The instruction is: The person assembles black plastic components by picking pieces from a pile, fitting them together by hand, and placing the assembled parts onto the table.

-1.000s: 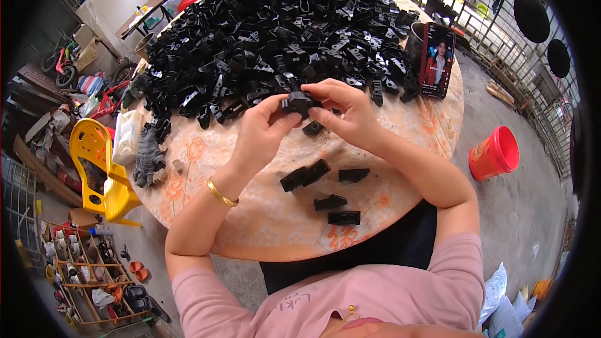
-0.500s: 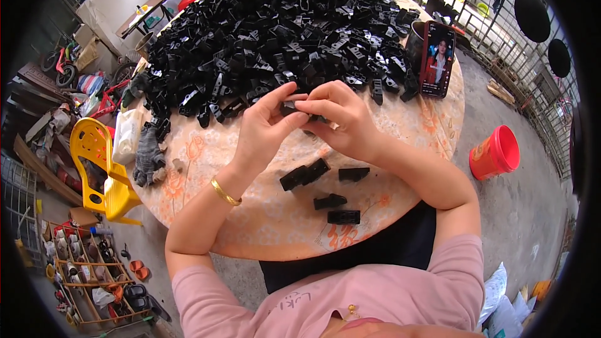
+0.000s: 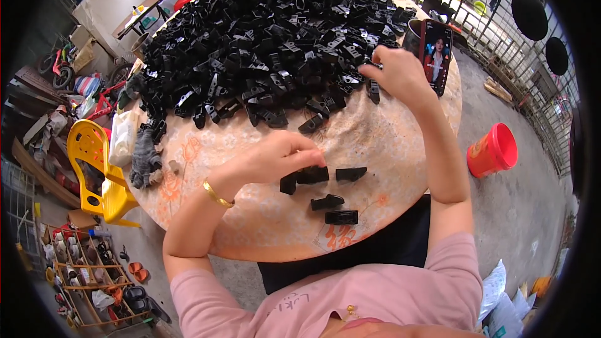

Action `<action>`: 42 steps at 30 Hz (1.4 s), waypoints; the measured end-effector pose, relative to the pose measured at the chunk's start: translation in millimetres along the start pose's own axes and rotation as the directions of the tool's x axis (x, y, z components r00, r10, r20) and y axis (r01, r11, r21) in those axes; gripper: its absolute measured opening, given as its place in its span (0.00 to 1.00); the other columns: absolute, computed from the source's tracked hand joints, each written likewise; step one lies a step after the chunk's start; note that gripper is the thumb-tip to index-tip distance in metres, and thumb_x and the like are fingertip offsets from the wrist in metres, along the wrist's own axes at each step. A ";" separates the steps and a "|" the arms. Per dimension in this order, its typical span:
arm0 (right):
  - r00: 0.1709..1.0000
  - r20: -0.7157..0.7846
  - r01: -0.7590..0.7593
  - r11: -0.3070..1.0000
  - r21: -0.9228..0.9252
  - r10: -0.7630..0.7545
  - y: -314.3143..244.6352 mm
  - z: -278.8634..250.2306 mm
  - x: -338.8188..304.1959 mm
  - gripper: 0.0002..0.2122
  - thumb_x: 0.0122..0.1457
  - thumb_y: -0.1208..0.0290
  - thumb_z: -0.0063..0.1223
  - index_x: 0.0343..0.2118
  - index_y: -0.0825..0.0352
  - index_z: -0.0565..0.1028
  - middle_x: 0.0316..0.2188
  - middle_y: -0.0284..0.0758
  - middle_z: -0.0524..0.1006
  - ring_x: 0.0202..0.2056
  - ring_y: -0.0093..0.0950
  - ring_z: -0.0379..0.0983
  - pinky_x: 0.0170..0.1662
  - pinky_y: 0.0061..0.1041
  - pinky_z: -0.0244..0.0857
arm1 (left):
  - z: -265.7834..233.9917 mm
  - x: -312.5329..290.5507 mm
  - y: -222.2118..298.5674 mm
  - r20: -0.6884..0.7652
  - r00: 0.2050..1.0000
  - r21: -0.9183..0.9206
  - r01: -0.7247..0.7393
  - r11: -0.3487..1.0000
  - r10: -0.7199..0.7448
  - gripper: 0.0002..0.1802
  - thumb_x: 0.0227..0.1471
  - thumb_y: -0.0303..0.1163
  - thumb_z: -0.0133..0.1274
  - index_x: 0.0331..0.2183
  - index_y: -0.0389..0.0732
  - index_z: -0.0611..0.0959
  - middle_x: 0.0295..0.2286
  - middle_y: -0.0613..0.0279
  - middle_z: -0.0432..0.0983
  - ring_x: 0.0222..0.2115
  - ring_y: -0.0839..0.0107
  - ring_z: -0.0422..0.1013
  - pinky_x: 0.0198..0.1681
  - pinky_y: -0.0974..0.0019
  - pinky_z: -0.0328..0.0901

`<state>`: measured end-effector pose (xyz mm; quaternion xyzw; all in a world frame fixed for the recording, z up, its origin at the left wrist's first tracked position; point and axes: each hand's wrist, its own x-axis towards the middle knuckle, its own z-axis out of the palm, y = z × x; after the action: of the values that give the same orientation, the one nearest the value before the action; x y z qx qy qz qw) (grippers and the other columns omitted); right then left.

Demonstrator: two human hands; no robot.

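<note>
A large heap of small black plastic parts (image 3: pixel 269 44) covers the far part of the round table. My left hand (image 3: pixel 275 158), with a gold bangle at its wrist, is low over the near tabletop. Its fingers are closed at the upper edge of a black plastic part (image 3: pixel 313 176) in a small group; the fingertips partly hide the contact. My right hand (image 3: pixel 400 74) is at the heap's right edge beside the propped phone. Its thumb and forefinger are apart, with nothing visibly between them. Nearer me lie further loose parts, including a rectangular one (image 3: pixel 342 217).
The table wears a floral cloth (image 3: pixel 250 228). A phone (image 3: pixel 438 56) leans against a dark cup on the right. Grey gloves (image 3: pixel 146 156) and a white packet (image 3: pixel 124 139) lie at the left edge. A red bucket (image 3: pixel 493 150) and a yellow chair (image 3: pixel 94 169) stand beside the table.
My hands were together over the table middle, handling a black part. Now they are apart: the left has come down to the near group, the right has moved to the heap's right edge.
</note>
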<state>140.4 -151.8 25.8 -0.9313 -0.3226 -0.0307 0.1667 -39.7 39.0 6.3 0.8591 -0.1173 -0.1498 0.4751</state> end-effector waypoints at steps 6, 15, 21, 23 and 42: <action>0.997 0.028 0.070 0.990 -0.126 -0.067 1.8 26.9 3.2 0.16 0.46 0.64 0.58 0.34 0.68 0.70 0.30 0.42 0.75 0.35 0.38 0.73 0.38 0.34 0.67 | 7.5 22.5 -15.5 -0.501 0.865 0.245 0.116 0.963 0.023 0.08 0.45 0.28 0.54 0.30 0.35 0.79 0.26 0.61 0.72 0.24 0.74 0.67 0.29 0.70 0.63; 0.927 0.022 0.021 0.110 0.994 -0.375 -37.2 32.9 -13.1 0.17 0.50 0.77 0.56 0.44 0.72 0.70 0.33 0.33 0.76 0.35 0.19 0.73 0.41 0.17 0.67 | 13.0 27.9 -19.9 -0.536 0.843 0.266 0.117 0.957 0.046 0.11 0.41 0.27 0.56 0.31 0.34 0.78 0.26 0.53 0.72 0.24 0.65 0.70 0.29 0.64 0.65; 0.886 -0.227 0.380 0.352 0.856 -0.404 -45.1 53.8 -17.8 0.15 0.45 0.77 0.61 0.38 0.69 0.74 0.31 0.32 0.75 0.32 0.19 0.71 0.36 0.17 0.67 | -10.0 13.6 -11.4 -0.472 0.872 -0.549 -0.178 0.816 -0.128 0.17 0.49 0.25 0.47 0.42 0.31 0.68 0.29 0.58 0.72 0.27 0.71 0.72 0.32 0.68 0.70; 0.878 -0.253 0.397 0.323 0.859 -0.405 -47.0 56.4 -18.1 0.14 0.44 0.77 0.61 0.37 0.68 0.75 0.29 0.32 0.75 0.31 0.19 0.71 0.35 0.17 0.67 | -16.3 6.7 -10.7 -0.427 0.893 -0.672 -0.209 0.710 -0.142 0.16 0.49 0.24 0.47 0.42 0.30 0.68 0.31 0.58 0.71 0.29 0.71 0.72 0.34 0.68 0.70; 0.667 -0.425 0.737 0.629 0.250 -0.612 -57.0 51.9 -36.6 0.13 0.43 0.73 0.59 0.34 0.70 0.74 0.29 0.38 0.73 0.30 0.35 0.72 0.32 0.26 0.67 | -10.5 3.8 -10.8 -0.501 0.862 -0.411 -0.163 0.897 -0.073 0.24 0.42 0.17 0.54 0.44 0.28 0.68 0.37 0.55 0.73 0.37 0.75 0.71 0.40 0.74 0.67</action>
<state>74.1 -114.3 -12.7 -0.6673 -0.6210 -0.1656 0.3765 -31.7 51.5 1.8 0.7351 0.0271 0.0689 0.6740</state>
